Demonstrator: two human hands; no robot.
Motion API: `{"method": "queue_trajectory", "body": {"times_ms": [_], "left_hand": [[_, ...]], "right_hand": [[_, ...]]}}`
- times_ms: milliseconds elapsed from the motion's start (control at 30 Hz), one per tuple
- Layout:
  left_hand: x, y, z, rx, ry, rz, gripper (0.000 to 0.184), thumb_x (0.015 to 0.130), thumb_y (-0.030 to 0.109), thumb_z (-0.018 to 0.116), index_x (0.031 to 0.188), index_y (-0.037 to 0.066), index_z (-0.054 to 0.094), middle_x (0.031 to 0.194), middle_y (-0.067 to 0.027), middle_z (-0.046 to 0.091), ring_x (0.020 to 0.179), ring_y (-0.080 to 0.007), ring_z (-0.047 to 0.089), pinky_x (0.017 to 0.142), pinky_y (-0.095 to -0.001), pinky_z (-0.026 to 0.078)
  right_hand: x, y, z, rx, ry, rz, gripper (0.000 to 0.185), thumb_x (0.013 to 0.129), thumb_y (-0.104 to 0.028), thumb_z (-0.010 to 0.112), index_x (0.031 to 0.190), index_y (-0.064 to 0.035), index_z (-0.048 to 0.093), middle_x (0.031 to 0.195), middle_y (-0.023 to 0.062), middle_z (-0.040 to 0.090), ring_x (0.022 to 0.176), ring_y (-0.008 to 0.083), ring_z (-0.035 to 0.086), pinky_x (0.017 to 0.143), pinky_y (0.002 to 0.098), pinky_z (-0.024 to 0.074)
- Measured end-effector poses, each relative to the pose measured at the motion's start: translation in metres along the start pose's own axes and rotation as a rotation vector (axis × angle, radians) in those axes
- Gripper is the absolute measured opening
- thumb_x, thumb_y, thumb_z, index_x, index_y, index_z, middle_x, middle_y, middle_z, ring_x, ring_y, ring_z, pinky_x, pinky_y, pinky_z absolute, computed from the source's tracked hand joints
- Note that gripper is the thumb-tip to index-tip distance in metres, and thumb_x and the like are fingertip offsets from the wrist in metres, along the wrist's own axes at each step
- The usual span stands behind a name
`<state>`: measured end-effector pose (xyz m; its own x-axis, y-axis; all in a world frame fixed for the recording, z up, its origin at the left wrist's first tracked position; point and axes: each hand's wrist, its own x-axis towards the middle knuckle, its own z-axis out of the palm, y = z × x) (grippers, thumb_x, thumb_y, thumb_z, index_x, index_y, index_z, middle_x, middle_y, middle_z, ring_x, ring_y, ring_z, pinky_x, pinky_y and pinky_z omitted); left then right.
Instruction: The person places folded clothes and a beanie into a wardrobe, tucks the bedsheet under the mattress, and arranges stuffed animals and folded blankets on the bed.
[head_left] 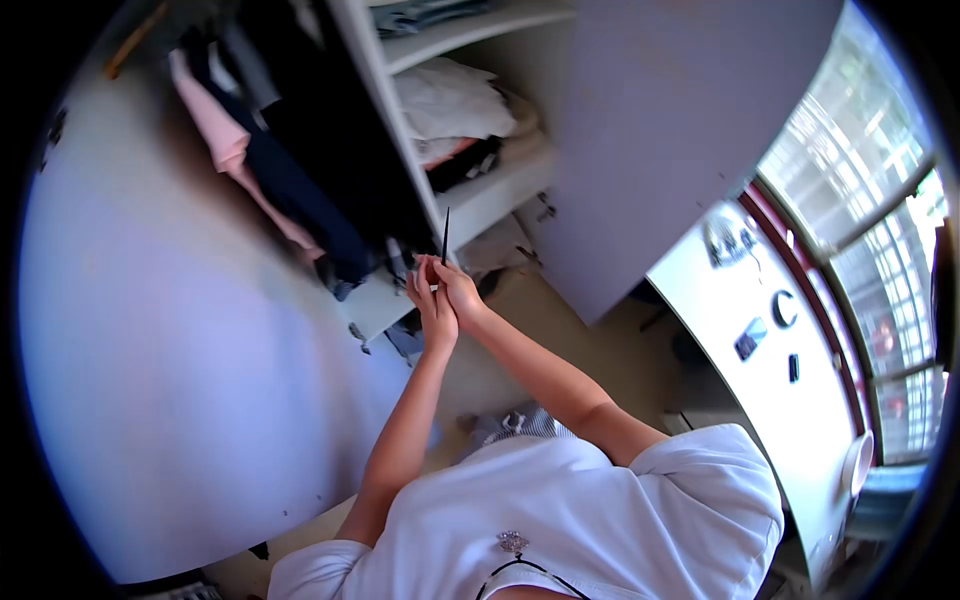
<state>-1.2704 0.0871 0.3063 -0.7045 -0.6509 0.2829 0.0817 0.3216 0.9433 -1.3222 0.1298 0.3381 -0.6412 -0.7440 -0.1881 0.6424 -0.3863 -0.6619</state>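
Note:
Both of my hands meet in the middle of the view, before an open wardrobe. A thin, dark, pointed stick point(446, 236) rises from between them, its tip upward. My right hand point(461, 292) has its fingers closed around the stick's lower part. Touching it from the left, my left hand point(432, 305) has its fingers bent and partly spread near the stick's base. Something small and pale shows between the fingers, too small to name.
Dark clothes and a pink garment point(215, 125) hang at the left. Folded white cloth point(450, 100) lies on a wardrobe shelf point(500, 190). An open door point(660, 150) stands right of it. A white desk point(770, 400) with small items runs below the window.

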Motion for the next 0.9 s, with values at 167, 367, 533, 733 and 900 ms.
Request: {"method": "queue_trajectory", "body": {"times_ms": [167,367,533,733,900], "left_hand": [[-0.057,0.009,0.088,-0.147,-0.407,-0.408,0.049,0.100,0.019,0.039,0.147,0.009,0.026,0.137,-0.0092,0.046,0.125,-0.0217,0.045,0.104,-0.0306,0.035],[-0.112,-0.002,0.232,0.013,-1.017,-0.429,0.052,0.098,0.017,0.049,0.146,0.015,0.031,0.135,-0.0081,0.050,0.115,-0.0173,0.051,0.083,-0.0276,0.050],[-0.139,0.040,0.357,-0.056,-1.344,-0.433,0.065,0.086,-0.005,0.058,0.143,0.010,0.033,0.123,-0.0081,0.057,0.102,-0.0177,0.059,0.058,-0.0287,0.056],[-0.173,0.030,0.459,0.032,-1.169,-0.560,0.045,0.088,0.001,0.056,0.132,0.007,0.048,0.099,-0.0049,0.062,0.079,-0.0117,0.060,0.056,-0.0256,0.052],[-0.195,-0.021,0.511,0.117,-1.307,-0.471,0.056,0.082,-0.004,0.058,0.137,0.005,0.045,0.105,-0.0042,0.061,0.092,-0.0144,0.058,0.081,-0.0274,0.047]], "right_hand": [[-0.057,-0.017,-0.124,-0.198,0.333,-0.033,0.042,0.100,-0.040,0.040,0.116,-0.0052,0.057,0.088,0.0048,0.058,0.082,0.0144,0.053,0.076,0.0309,0.0457],[-0.163,-0.075,-0.283,-0.362,0.588,-0.132,0.047,0.099,-0.043,0.039,0.112,-0.0031,0.061,0.096,0.0074,0.063,0.087,0.0142,0.057,0.077,0.0288,0.0452],[-0.237,-0.144,-0.389,-0.391,0.840,-0.159,0.042,0.097,-0.046,0.044,0.083,-0.0080,0.056,0.074,0.0031,0.058,0.069,0.0108,0.053,0.060,0.0265,0.0419],[-0.277,-0.200,-0.449,-0.380,0.895,-0.028,0.033,0.093,-0.038,0.055,0.091,-0.0057,0.056,0.072,0.0027,0.057,0.059,0.0113,0.055,0.054,0.0257,0.0434],[-0.270,-0.198,-0.522,-0.481,1.042,0.042,0.029,0.091,-0.033,0.059,0.093,-0.0045,0.057,0.074,0.0049,0.060,0.059,0.0122,0.055,0.052,0.0268,0.0446]]}}
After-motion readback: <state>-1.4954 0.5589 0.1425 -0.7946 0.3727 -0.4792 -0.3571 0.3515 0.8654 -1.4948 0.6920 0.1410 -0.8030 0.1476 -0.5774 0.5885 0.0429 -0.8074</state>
